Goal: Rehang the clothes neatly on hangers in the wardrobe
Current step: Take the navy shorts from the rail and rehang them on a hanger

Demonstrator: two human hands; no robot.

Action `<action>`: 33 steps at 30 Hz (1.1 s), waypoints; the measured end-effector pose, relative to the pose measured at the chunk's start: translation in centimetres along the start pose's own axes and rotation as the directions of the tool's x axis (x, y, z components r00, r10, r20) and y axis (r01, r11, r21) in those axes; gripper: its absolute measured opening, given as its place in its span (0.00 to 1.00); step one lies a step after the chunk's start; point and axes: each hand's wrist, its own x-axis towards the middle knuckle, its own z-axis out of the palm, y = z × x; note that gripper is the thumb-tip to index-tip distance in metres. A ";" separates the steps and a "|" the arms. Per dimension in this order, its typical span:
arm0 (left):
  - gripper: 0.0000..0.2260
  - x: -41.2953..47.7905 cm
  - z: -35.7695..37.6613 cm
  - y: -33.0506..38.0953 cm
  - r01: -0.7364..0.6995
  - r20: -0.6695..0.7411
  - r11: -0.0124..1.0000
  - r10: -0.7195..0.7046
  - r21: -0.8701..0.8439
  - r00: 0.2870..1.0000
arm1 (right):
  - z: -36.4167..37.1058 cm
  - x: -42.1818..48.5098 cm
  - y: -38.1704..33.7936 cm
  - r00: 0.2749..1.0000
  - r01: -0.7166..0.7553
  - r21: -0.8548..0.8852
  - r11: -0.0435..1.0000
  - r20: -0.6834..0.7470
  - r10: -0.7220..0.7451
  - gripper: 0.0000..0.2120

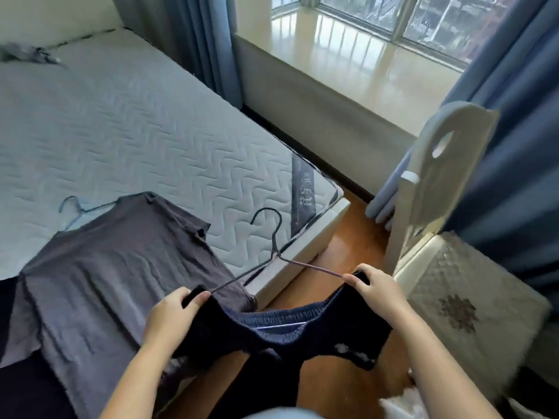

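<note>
The hanger (273, 255) has its ends hidden in the pants (272, 337). A blue hanger (74, 207) is half under the shirt (106, 267). The grey thing (27, 54) up the bed (151, 131) is blurry.

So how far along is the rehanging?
Done: nothing visibly hung; no wardrobe in view. In hand: left hand and right hand pull a navy garment onto a wire hanger. Left: grey shirt flat on the bed, blue hanger sticking out from under it; crumpled cloth at the bed's far end.

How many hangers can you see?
2. The dark hanger is held up by the left hand and right hand, inside a navy garment. The blue hanger lies on the mattress, poking out from under the grey shirt. Others may be hidden under clothes.
</note>
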 end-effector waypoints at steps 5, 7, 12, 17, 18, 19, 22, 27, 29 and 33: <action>0.15 8.0 -1.0 1.8 0.118 0.030 0.989 -0.116 -0.092 0.993 | -1.4 10.7 -4.8 0.989 0.057 -0.051 0.997 0.137 -0.050 0.13; 0.15 10.8 -1.1 2.4 0.157 0.032 0.980 -0.154 -0.126 0.988 | -2.0 14.5 -6.2 0.981 0.074 -0.088 0.993 0.187 -0.057 0.14; 0.14 15.3 0.4 4.4 0.243 0.033 0.955 -0.240 -0.173 0.970 | -3.6 23.0 -7.3 0.966 0.108 -0.132 0.985 0.247 -0.073 0.18; 0.14 18.5 2.1 7.7 0.360 0.050 0.902 -0.359 -0.239 0.932 | -5.0 31.5 -8.4 0.930 0.174 -0.153 0.973 0.350 -0.111 0.18; 0.13 19.1 2.5 8.3 0.387 0.046 0.884 -0.389 -0.262 0.920 | -5.4 33.2 -8.7 0.917 0.192 -0.161 0.968 0.381 -0.119 0.18; 0.11 19.6 2.9 9.1 0.409 0.046 0.868 -0.413 -0.283 0.909 | -5.7 34.9 -9.0 0.906 0.209 -0.164 0.964 0.404 -0.128 0.18; 0.08 21.6 3.7 12.0 0.454 0.048 0.833 -0.464 -0.317 0.885 | -6.6 39.6 -9.5 0.882 0.235 -0.169 0.957 0.452 -0.136 0.16; 0.05 26.0 4.4 13.9 0.465 -0.046 0.849 -0.490 -0.249 0.870 | -6.4 44.9 -11.0 0.852 0.246 -0.180 0.952 0.509 -0.124 0.19; 0.07 28.2 4.4 13.5 0.479 -0.071 0.849 -0.504 -0.224 0.861 | -5.8 47.0 -11.9 0.831 0.260 -0.188 0.947 0.543 -0.120 0.16; 0.12 32.9 4.1 11.7 0.476 -0.062 0.867 -0.488 -0.146 0.870 | -4.6 50.9 -14.8 0.777 0.329 -0.168 0.929 0.608 -0.165 0.13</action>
